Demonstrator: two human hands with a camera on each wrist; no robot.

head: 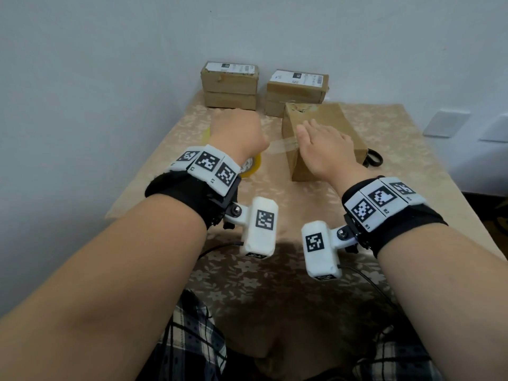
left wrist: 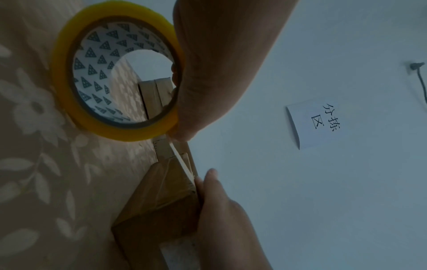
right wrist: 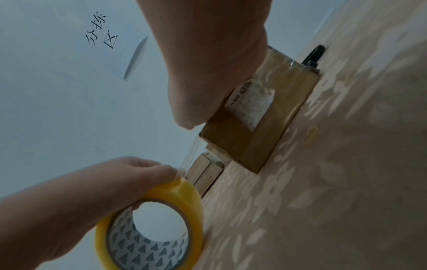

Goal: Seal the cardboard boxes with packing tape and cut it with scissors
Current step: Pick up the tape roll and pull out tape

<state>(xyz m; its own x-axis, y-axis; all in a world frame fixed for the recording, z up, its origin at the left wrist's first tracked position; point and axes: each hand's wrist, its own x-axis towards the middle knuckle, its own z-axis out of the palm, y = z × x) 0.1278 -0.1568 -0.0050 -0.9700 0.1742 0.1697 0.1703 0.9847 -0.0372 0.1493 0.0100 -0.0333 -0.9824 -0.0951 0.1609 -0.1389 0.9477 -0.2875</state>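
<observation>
Near cardboard box (head: 324, 138) on bench (head: 275, 204): right hand (head: 327, 149) flat and open on its top, pressing tape strip (head: 283, 145). Left hand (head: 236, 133) left of box, gripping yellow tape roll (head: 251, 167). Strip laid but uncut; scissors (head: 372, 158) untouched right of box. Stacked boxes (head: 229, 85) behind, probably waiting.

Your right hand (right wrist: 208, 60) lies flat on the box top while your left hand (right wrist: 129, 180) holds the tape roll.

From the top centre of the frame your right hand presses down on the cardboard box (right wrist: 261, 117), which stands on the flower-patterned counter (right wrist: 346, 164) and carries a torn white label (right wrist: 251, 104). At lower left your left hand grips the yellow tape roll (right wrist: 150, 228), thumb on its rim. A clear strip of tape (right wrist: 191, 153) runs from the roll up to the box's near edge. More boxes (right wrist: 205, 171) sit just behind it, a black object (right wrist: 314, 54) shows at upper right, and a paper sign (right wrist: 101, 32) hangs on the wall at upper left.
</observation>
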